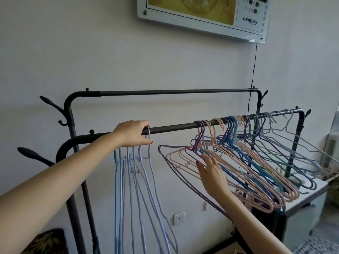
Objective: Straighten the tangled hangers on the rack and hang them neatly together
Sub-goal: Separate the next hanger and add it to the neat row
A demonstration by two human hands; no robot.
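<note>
A black clothes rack has a near rail [176,126] running left to right. My left hand [133,133] grips the necks of several blue and lilac hangers [136,180] at the rail's left part; they dangle edge-on below it. To the right hangs a tangled bunch of pink, purple, blue and grey hangers [256,162], skewed at different angles. My right hand [211,171] reaches up into the bunch's left side, its fingers pinching the wires of a purple and a pink hanger.
A second, higher rail [174,92] runs behind. Coat hooks [34,154] stick out at the rack's left end. A framed board [201,13] hangs on the wall above, a black cable [254,70] drops from it. A white table [311,191] stands at right.
</note>
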